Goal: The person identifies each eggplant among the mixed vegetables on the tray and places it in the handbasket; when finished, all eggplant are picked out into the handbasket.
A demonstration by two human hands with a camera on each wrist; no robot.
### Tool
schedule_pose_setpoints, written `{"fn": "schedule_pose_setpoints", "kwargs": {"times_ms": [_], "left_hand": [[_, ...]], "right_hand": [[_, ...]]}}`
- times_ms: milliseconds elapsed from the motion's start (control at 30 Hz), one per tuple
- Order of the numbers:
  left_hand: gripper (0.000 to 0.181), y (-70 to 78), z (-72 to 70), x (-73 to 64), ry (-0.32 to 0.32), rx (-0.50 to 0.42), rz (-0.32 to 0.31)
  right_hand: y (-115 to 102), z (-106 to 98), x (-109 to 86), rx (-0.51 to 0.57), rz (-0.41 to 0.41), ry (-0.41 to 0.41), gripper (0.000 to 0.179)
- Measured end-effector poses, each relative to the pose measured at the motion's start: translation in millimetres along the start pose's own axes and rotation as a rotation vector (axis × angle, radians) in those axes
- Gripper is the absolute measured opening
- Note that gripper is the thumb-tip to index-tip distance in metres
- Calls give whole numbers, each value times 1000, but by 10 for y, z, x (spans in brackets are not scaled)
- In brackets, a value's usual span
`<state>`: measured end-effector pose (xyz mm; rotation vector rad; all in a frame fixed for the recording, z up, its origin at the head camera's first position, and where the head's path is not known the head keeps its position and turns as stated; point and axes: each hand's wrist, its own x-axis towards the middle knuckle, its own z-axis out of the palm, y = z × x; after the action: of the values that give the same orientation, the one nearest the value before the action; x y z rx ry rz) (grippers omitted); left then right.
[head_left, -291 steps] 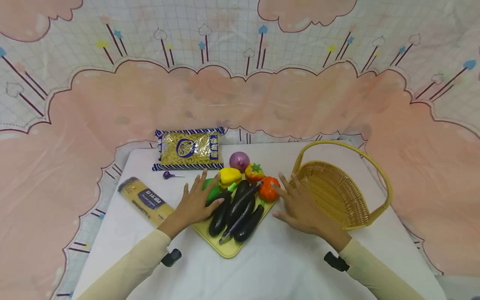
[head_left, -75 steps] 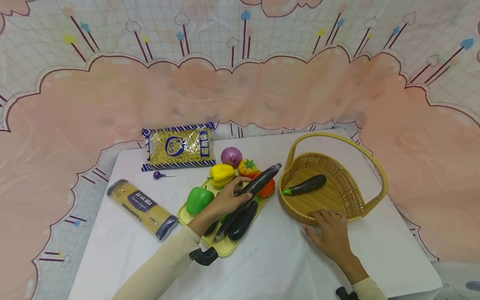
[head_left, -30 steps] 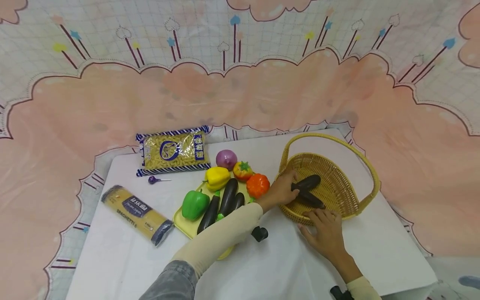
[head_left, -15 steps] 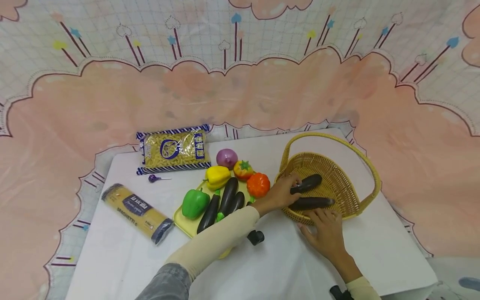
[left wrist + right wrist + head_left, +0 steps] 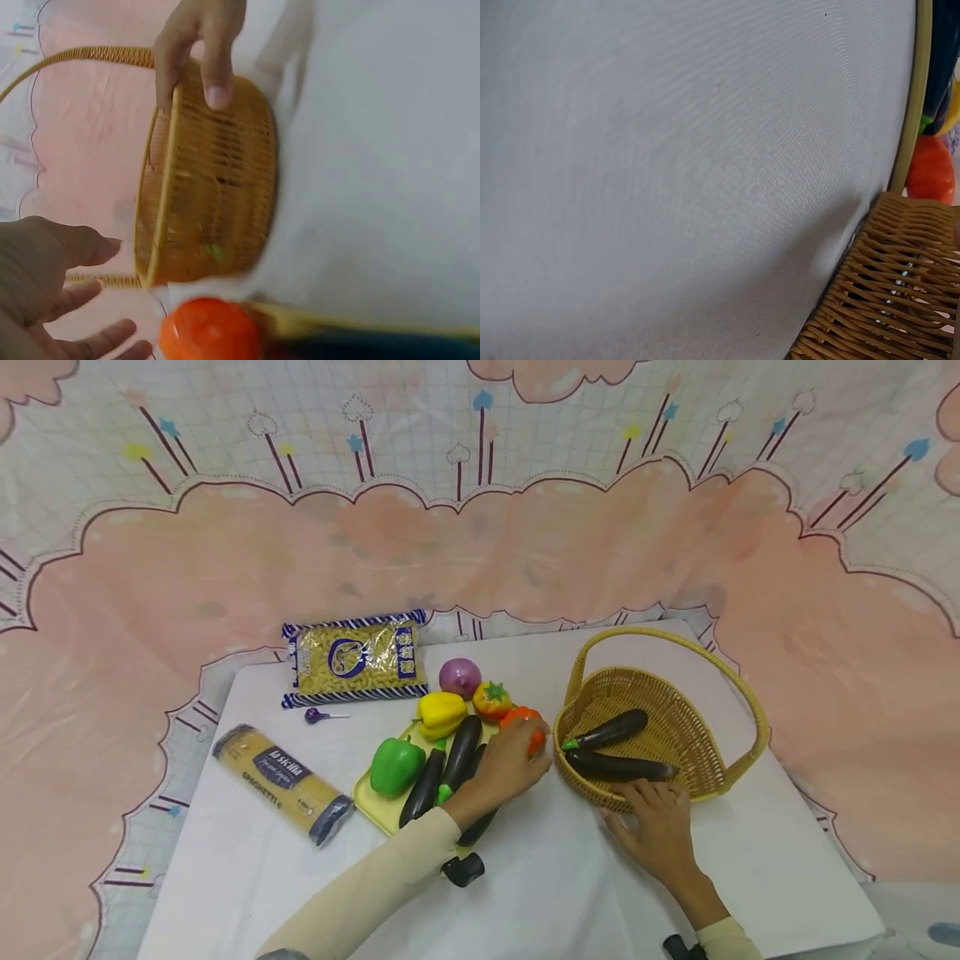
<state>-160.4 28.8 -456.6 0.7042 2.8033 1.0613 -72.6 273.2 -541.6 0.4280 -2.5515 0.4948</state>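
Note:
My left hand [image 5: 510, 764] is over the right side of the yellow tray [image 5: 378, 810], beside an orange-red pumpkin-shaped vegetable [image 5: 522, 720] that it partly covers in the head view. Its fingers [image 5: 75, 300] are spread and hold nothing in the left wrist view. Several eggplants [image 5: 459, 752] lie on the tray, some hidden under the hand and forearm. My right hand [image 5: 660, 831] grips the near rim of the wicker basket [image 5: 671, 697], thumb outside and fingers over the edge. Inside the basket lie one eggplant [image 5: 613, 728] and, nearer, a longer one [image 5: 618, 767].
A green pepper [image 5: 396, 767] and a yellow pepper [image 5: 441, 715] sit at the tray's left and back. Behind are a tomato-like vegetable [image 5: 492, 701] and purple onion [image 5: 460, 677]. Further left lie a pasta bag [image 5: 356, 660], a lollipop [image 5: 315, 716] and a spaghetti pack [image 5: 281, 783].
The left hand carried the longer eggplant from the tray into the basket, let it go beside the other and drew back left over the tray. The right hand stays on the rim.

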Motion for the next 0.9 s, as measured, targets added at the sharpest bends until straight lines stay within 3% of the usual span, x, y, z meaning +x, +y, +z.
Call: {"fn": "schedule_pose_setpoints", "kwargs": {"times_ms": [167,367,567,900], "left_hand": [[49,-241,-143,-278,-41,16,-113],[49,-430,-172,-619,-68,43,-163],[57,-428,-36,-813,-97,99,-180],[65,-296,131,-941,-84,381,-97]], "right_hand": [[-8,14,-22,3,-10,19,40],[-12,17,0,-9,-25,30,42],[5,22,15,-10,-35,51,40],[4,36,-7,-11,-29,35,36]]}}
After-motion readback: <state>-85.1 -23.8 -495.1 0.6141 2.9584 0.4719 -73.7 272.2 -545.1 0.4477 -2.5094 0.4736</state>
